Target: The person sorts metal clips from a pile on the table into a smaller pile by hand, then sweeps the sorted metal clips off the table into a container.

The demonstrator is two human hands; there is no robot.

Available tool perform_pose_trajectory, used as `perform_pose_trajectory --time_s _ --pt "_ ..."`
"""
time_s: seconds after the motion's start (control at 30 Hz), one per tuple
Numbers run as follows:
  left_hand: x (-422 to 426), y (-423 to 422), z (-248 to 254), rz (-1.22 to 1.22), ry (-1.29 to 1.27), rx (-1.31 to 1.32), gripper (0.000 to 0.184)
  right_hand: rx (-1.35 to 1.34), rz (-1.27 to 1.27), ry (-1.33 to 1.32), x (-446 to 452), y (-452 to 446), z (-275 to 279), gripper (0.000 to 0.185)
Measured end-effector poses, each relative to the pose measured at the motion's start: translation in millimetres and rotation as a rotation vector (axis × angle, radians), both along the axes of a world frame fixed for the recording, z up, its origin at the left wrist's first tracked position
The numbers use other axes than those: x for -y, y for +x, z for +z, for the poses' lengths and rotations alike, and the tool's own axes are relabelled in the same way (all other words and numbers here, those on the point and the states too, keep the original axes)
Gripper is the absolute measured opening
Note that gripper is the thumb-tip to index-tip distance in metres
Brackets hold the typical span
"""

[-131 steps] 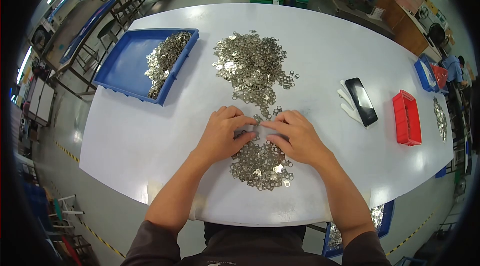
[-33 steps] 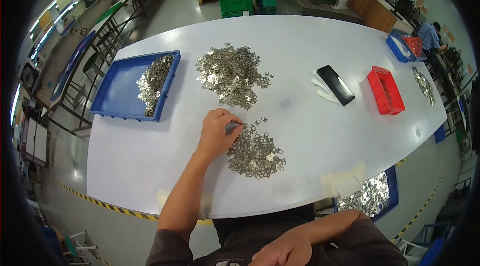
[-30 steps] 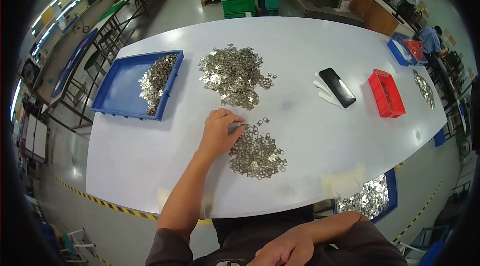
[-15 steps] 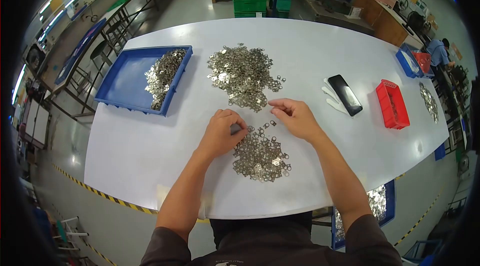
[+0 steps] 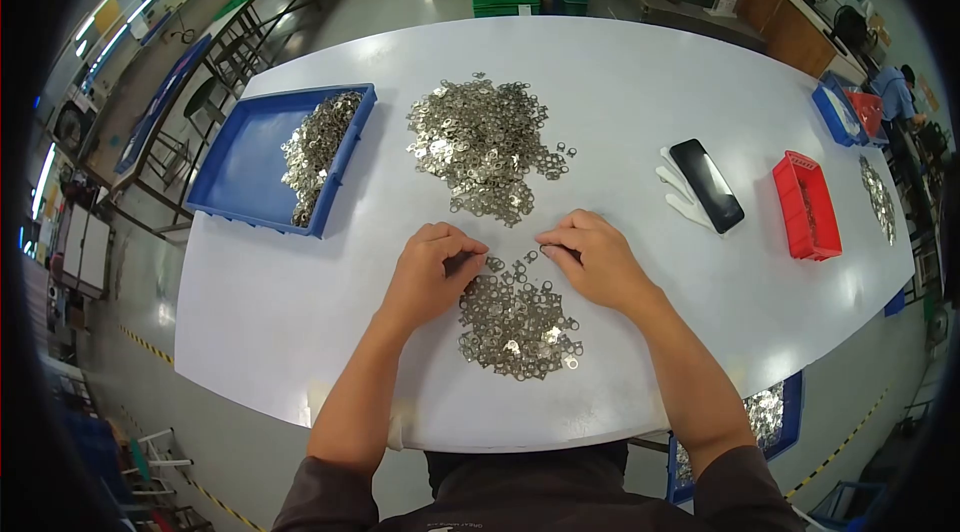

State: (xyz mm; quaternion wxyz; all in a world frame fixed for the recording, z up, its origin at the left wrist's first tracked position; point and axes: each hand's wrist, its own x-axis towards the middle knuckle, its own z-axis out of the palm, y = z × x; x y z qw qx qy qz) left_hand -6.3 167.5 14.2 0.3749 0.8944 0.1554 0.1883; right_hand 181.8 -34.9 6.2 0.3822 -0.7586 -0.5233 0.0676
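Two heaps of small flat metal parts with ring-shaped ends lie on the white table. The larger heap (image 5: 475, 147) is beyond my hands, and the smaller heap (image 5: 520, 327) is nearer my body. My left hand (image 5: 432, 270) is closed in a pinch at the upper left edge of the smaller heap; what its fingertips hold is hidden. Opposite it, my right hand (image 5: 598, 257) pinches at a small metal part (image 5: 544, 250), just above that heap. A few loose parts lie between the two hands.
At the left stands a blue tray (image 5: 225, 157) partly filled with metal parts. To the right are a phone (image 5: 707, 185) on a white glove (image 5: 680, 200), a red bin (image 5: 790, 207) and more parts (image 5: 877, 200). Another person (image 5: 895, 97) works at the far right.
My right hand has moved down from the larger heap's edge toward the loose parts by the smaller heap. My left hand stays by the smaller heap. The camera view has shifted slightly.
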Motion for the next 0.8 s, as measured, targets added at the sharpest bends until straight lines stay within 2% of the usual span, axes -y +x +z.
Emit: perform_pose_trajectory --time_s 0.13,0.3,0.53,0.63,0.7,0.8 --pt "-1 1 1 0.008 -0.002 0.009 0.011 -0.076 0.031 -0.120 4 6 9 0.012" --pt "2 2 0 -0.047 0.171 -0.031 0.013 0.073 0.001 0.006 -9 -17 -1 0.011" --pt "-1 1 -1 -0.097 0.061 -0.031 0.013 0.053 0.049 -0.011 -12 -18 -2 0.008" --pt "-4 -5 8 -0.187 -0.004 -0.054 0.013 -0.212 0.082 -0.048 -6 -8 4 0.010" --pt "-9 -9 15 -0.258 -0.041 -0.076 0.012 -0.154 0.071 -0.020 -2 3 2 0.012" --pt "-3 -6 15 -0.098 -0.306 -0.121 0.014 -0.066 0.046 -0.077 1 4 5 0.015"
